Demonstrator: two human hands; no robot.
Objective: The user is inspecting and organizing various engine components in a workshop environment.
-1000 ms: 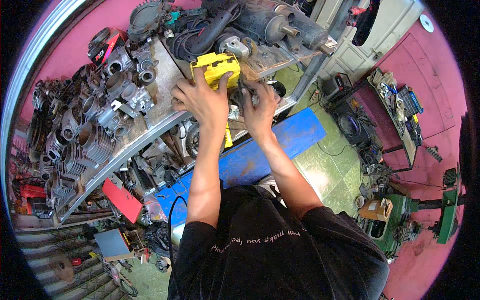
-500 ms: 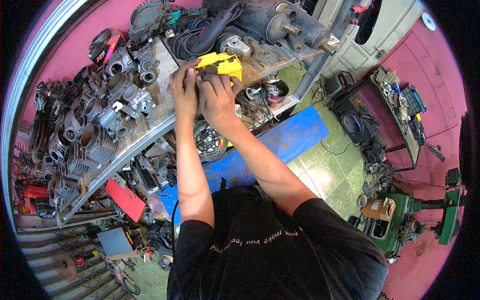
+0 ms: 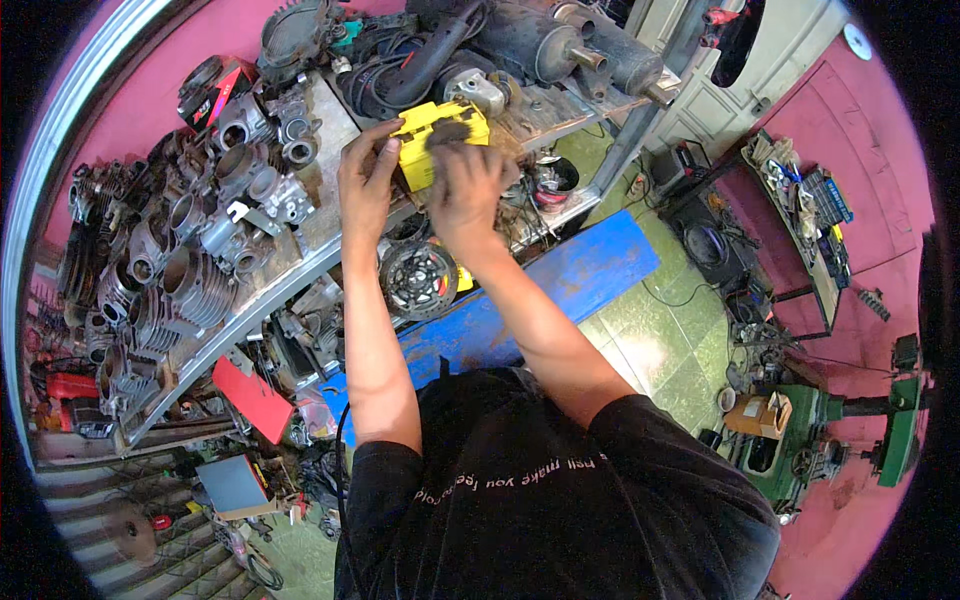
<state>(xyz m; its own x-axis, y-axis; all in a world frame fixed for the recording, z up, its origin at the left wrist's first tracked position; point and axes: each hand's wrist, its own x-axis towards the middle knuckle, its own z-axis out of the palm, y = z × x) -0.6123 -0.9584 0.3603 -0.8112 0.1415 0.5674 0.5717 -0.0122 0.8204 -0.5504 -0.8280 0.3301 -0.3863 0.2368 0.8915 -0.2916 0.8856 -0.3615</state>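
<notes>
1. Yellow box (image 3: 416, 170) sits near the bench's (image 3: 330, 125) front edge.
2. Left hand (image 3: 366, 182) touches its left side, thumb and fingers apart.
3. Right hand (image 3: 468, 190) bends over its front, a dark tuft (image 3: 448, 132) just beyond; blur hides the grip.
4. Narrow bare bench separates left hand from engine parts (image 3: 188, 278).

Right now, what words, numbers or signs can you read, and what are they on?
Black shirt: a pale line of lettering, which I won't copy out.
Red-and-black box: pale printed marks, also not copied.
Yellow box: no writing I can make out.
Anything elsewhere is too small or blurred to read.
</notes>
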